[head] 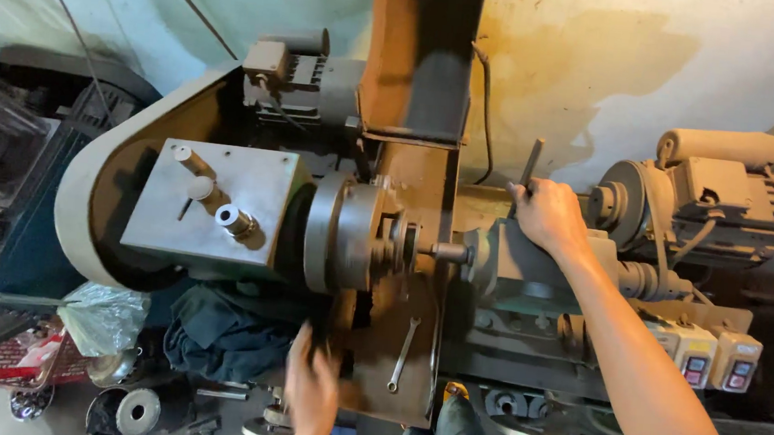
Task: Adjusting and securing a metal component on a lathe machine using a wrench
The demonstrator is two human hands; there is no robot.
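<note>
Two hands | right (548,214) clenched on lever (530,164) | left (311,388) loose, blurred, near lathe chuck (342,232)

The left hand (311,388) at the lower middle of the frame is smeared by motion blur, so its fingers and whatever they touch cannot be made out. The right hand (548,214) covers the lower part of the dark lever (530,164), hiding the grip. The electric motor (729,203) is cut by the right edge, and the red tray (21,359) at lower left is too blurred to read.
</note>
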